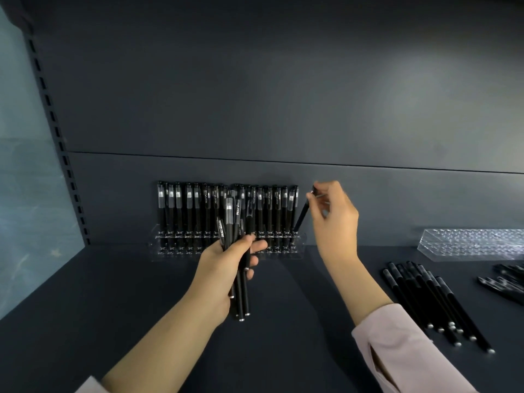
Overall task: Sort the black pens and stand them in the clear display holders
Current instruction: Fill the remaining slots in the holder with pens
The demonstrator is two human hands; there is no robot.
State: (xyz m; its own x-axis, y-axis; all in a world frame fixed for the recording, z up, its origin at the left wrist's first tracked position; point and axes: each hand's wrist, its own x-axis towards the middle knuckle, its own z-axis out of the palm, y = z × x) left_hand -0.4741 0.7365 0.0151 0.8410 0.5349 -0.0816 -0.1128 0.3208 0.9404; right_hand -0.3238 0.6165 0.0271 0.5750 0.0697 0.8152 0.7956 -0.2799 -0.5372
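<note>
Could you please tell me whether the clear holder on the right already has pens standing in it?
No, the right-hand clear holder shows only empty holes, while loose pens lie flat on the shelf before it.

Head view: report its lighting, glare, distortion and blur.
Head view: soft light pools on the back panel at upper right; head view: the wide angle bends the panel seam and leans the slotted upright; head view: glints speckle the empty clear holder; head view: the tilted pen looks slightly smeared.

Two clear holders [467, 243], two hands [224, 262], dozens of black pens [178, 214].
</note>
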